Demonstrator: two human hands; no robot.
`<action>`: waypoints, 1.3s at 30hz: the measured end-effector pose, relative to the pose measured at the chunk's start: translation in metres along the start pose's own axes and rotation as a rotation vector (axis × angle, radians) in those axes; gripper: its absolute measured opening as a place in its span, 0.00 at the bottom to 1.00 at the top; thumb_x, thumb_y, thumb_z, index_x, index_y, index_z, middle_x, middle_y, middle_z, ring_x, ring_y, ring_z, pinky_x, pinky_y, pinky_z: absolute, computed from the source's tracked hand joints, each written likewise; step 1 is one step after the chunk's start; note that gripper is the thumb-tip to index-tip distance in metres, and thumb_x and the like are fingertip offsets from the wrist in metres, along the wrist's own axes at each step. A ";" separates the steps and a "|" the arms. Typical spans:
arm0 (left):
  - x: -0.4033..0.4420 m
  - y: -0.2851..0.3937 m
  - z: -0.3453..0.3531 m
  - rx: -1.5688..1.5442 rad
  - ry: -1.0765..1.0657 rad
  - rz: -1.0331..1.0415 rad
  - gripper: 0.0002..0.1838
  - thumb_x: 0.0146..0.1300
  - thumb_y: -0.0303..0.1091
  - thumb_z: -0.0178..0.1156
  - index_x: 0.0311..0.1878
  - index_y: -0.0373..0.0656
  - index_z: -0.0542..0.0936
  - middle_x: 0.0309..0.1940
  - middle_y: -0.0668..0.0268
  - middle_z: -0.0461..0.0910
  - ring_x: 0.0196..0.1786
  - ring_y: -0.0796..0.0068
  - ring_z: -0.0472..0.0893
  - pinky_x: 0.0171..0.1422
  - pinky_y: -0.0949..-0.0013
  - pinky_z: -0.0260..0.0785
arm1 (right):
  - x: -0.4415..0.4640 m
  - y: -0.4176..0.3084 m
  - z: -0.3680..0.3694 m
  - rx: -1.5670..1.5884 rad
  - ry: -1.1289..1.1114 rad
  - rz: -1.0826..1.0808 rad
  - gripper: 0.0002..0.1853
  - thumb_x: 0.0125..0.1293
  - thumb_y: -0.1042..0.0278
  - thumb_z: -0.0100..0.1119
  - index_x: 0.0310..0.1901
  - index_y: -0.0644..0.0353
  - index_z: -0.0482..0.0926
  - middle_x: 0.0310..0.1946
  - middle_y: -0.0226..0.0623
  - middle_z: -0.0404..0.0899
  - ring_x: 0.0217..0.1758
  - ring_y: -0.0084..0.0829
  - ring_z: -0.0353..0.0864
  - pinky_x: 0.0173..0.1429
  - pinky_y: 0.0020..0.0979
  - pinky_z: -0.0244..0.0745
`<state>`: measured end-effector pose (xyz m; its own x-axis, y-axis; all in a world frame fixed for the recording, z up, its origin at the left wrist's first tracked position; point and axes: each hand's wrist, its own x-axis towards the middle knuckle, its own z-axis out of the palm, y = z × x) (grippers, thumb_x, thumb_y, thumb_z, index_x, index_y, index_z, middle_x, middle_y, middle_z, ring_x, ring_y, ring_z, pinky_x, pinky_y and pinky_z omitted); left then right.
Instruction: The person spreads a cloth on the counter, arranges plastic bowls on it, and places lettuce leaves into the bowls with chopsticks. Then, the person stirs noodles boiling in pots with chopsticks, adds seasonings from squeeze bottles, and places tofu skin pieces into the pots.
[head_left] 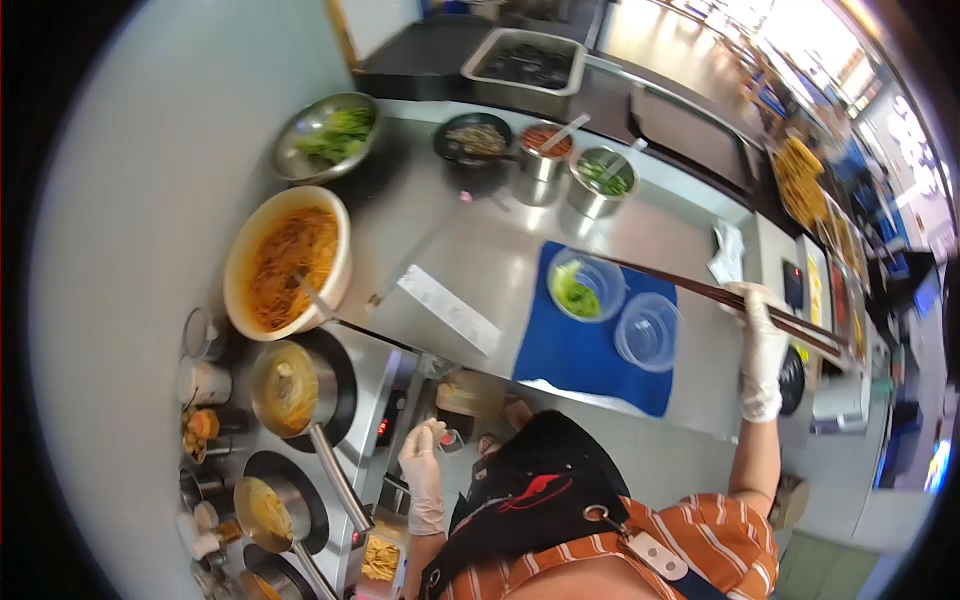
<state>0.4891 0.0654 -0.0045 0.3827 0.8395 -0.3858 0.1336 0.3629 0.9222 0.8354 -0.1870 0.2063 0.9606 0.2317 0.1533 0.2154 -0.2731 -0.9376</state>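
My right hand (760,335), in a white glove, is closed around a pair of long brown chopsticks (700,287). Their thin tips reach over a see-through plastic bowl (607,300) with green leaves (575,292) in it. Beside that bowl, a second see-through plastic bowl (648,333) holds nothing I can see. Both stand on a blue cloth (545,345) on the steel counter. My left hand (423,470), also gloved, hangs low in front of the counter edge near the pans, fingers curled together with nothing visible in them.
At the left stand a white tub of orange-red noodles (236,290), a bowl of greens (290,165) and pans (262,400) with handles jutting out. Steel pots (540,165) and a black bowl (440,145) line the back. A white strip (448,308) lies on the counter.
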 end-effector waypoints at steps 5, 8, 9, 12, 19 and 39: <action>0.006 0.002 0.002 -0.108 0.072 -0.024 0.13 0.72 0.33 0.51 0.50 0.34 0.78 0.41 0.58 0.83 0.43 0.71 0.82 0.52 0.70 0.73 | 0.068 -0.010 0.104 0.485 -0.212 -0.318 0.08 0.67 0.72 0.56 0.41 0.66 0.80 0.46 0.41 0.80 0.49 0.32 0.79 0.58 0.32 0.74; 0.005 0.019 0.004 -0.136 0.172 0.005 0.13 0.72 0.33 0.51 0.48 0.33 0.79 0.40 0.59 0.83 0.43 0.72 0.82 0.52 0.70 0.73 | 0.098 -0.042 0.208 0.302 -0.418 -0.379 0.09 0.65 0.76 0.56 0.45 0.68 0.81 0.45 0.38 0.82 0.48 0.26 0.78 0.54 0.26 0.72; 0.004 0.023 0.005 -0.130 0.221 0.016 0.12 0.71 0.33 0.52 0.47 0.34 0.80 0.39 0.59 0.83 0.42 0.72 0.82 0.53 0.69 0.73 | 0.108 -0.046 0.251 0.354 -0.464 -0.432 0.08 0.64 0.77 0.57 0.44 0.68 0.81 0.44 0.39 0.82 0.48 0.27 0.79 0.55 0.26 0.71; -0.001 0.032 0.003 -0.187 0.326 0.062 0.12 0.71 0.32 0.52 0.46 0.33 0.80 0.38 0.59 0.83 0.42 0.73 0.82 0.53 0.70 0.73 | 0.143 -0.057 0.372 0.443 -0.528 -0.528 0.07 0.62 0.77 0.60 0.40 0.66 0.83 0.40 0.39 0.83 0.45 0.30 0.81 0.53 0.28 0.73; -0.017 0.030 -0.007 -0.146 0.613 -0.019 0.12 0.71 0.31 0.53 0.47 0.31 0.79 0.39 0.57 0.83 0.44 0.71 0.82 0.53 0.69 0.74 | 0.202 -0.056 0.579 0.507 -0.644 -0.470 0.07 0.60 0.70 0.64 0.38 0.63 0.84 0.36 0.35 0.84 0.41 0.27 0.81 0.50 0.28 0.74; 0.014 0.032 -0.006 -0.170 0.603 -0.104 0.10 0.70 0.29 0.53 0.46 0.33 0.80 0.38 0.59 0.83 0.42 0.72 0.82 0.52 0.70 0.74 | 0.249 -0.049 0.615 0.841 -0.545 -0.151 0.05 0.62 0.75 0.61 0.37 0.68 0.81 0.36 0.37 0.82 0.40 0.28 0.82 0.45 0.28 0.83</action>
<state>0.4932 0.0911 0.0195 -0.2128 0.8585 -0.4666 -0.0239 0.4728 0.8809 0.9564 0.4586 0.0979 0.6775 0.6614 0.3217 -0.0678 0.4917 -0.8681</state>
